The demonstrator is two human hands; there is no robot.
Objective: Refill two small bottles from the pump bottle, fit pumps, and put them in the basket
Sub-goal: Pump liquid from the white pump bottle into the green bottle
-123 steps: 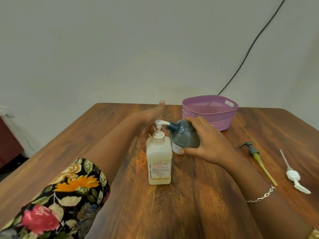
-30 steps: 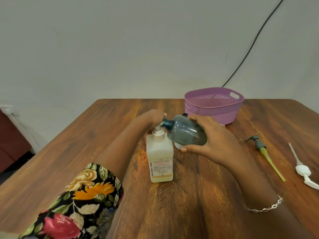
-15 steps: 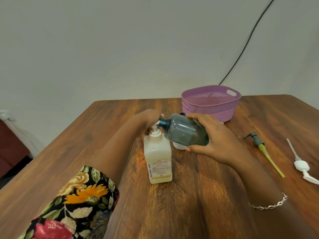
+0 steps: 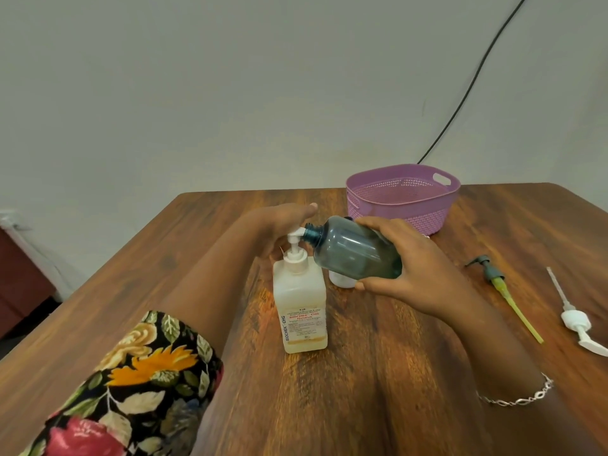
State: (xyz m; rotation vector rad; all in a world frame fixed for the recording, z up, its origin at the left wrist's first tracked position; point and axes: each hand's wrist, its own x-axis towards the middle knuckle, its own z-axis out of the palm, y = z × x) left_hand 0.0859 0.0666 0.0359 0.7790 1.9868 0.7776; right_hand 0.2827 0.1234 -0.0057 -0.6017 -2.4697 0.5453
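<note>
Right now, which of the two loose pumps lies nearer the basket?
The grey pump with the yellow-green tube: it lies further back, closer to the basket, than the all-white pump at the far right.

White small bottle [image 4: 340, 280]: mostly hidden behind teal bottle [image 4: 357, 250].
White pump [image 4: 575, 322], 3 o'clock: nozzle tip cut by frame edge.
Pump bottle label [image 4: 304, 325]: fine print illegible.

The table [image 4: 378, 373] was glossy grained wood; the basket [image 4: 401, 209] matt perforated plastic; the bottle [image 4: 355, 255] smooth translucent plastic.
</note>
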